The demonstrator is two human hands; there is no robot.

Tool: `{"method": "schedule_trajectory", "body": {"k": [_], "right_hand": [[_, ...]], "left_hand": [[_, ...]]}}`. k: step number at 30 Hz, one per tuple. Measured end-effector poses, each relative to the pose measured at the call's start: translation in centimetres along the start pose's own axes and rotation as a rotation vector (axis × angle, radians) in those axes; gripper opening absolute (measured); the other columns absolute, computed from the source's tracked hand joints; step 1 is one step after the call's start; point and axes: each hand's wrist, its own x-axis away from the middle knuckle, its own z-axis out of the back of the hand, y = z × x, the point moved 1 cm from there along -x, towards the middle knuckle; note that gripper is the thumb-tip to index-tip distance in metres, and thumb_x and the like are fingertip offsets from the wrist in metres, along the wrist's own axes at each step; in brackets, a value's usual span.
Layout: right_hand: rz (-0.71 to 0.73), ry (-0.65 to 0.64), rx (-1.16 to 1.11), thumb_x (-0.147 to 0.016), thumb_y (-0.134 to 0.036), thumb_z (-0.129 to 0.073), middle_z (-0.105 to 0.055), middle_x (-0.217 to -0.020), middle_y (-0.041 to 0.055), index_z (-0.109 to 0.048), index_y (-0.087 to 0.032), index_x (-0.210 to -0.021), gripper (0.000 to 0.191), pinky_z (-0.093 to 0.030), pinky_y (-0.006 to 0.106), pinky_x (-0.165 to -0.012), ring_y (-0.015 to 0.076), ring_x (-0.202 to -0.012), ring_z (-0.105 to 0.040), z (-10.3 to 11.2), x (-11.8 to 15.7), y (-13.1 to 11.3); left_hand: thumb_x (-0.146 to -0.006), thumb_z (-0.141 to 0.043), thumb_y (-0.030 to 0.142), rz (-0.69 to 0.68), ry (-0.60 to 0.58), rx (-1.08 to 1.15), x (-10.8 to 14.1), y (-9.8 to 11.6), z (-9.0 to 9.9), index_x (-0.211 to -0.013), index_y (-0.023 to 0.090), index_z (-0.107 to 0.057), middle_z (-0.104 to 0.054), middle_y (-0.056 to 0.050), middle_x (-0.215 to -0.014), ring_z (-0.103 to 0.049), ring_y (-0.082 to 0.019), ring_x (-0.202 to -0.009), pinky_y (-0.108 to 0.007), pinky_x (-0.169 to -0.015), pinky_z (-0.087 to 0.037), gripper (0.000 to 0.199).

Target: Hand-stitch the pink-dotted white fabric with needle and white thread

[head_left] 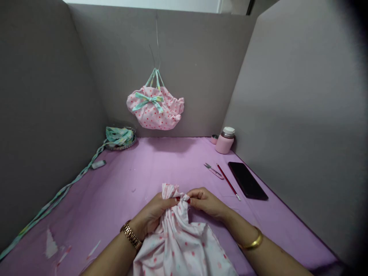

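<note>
White fabric with pink and red dots [181, 245] hangs in gathered folds at the bottom centre, its top edge bunched up. My left hand [156, 211] is closed round the gathered part, thumb lying across it. The fingers of my right hand [202, 201] pinch the right end of the gathered edge, close to the left thumb. Below the hands the cloth spreads loosely towards the front.
A dotted pouch with a green bow [156, 109] hangs before the back panel. Green strips [119, 136] fill a tray at back left, trailing forward. Snips [213, 171], a red pencil [228, 182], a phone [247, 180] and a pink jar [225, 142] lie or stand right.
</note>
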Motion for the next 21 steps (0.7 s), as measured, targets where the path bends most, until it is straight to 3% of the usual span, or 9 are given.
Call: {"method": "schedule_trajectory", "body": {"k": [7,13,21], "right_hand": [[0.031,0.014,-0.026,-0.071,-0.039,-0.069,-0.065,-0.072,0.0024,-0.069,-0.013,-0.08,0.027,-0.039,0.024,-0.068,0.012,-0.068,-0.054,0.43,-0.1,0.39],[0.039,0.003,-0.017,-0.073,-0.037,-0.067,-0.065,-0.072,0.0028,-0.069,-0.013,-0.083,0.027,-0.041,0.026,-0.071,0.0134,-0.07,-0.056,0.5,-0.17,0.41],[0.074,0.029,0.155,-0.078,-0.033,-0.061,-0.067,-0.074,0.0033,-0.07,-0.013,-0.085,0.023,-0.043,0.026,-0.072,0.0153,-0.072,-0.059,0.49,-0.17,0.17]], "left_hand": [[-0.07,-0.063,0.015,-0.029,0.016,-0.006,0.03,0.39,0.03,-0.092,0.009,-0.066,-0.071,-0.011,-0.075,-0.064,-0.021,-0.067,-0.032,-0.069,-0.049,0.023],[-0.071,-0.057,0.013,-0.068,0.019,-0.069,0.2,0.54,0.29,-0.094,0.01,-0.065,-0.069,-0.011,-0.077,-0.063,-0.02,-0.067,-0.033,-0.07,-0.048,0.024],[-0.066,-0.055,0.015,-0.118,0.161,-0.299,0.07,0.71,0.22,-0.074,0.014,-0.06,-0.06,-0.003,-0.065,-0.055,-0.015,-0.06,-0.026,-0.059,-0.042,0.01]]}}
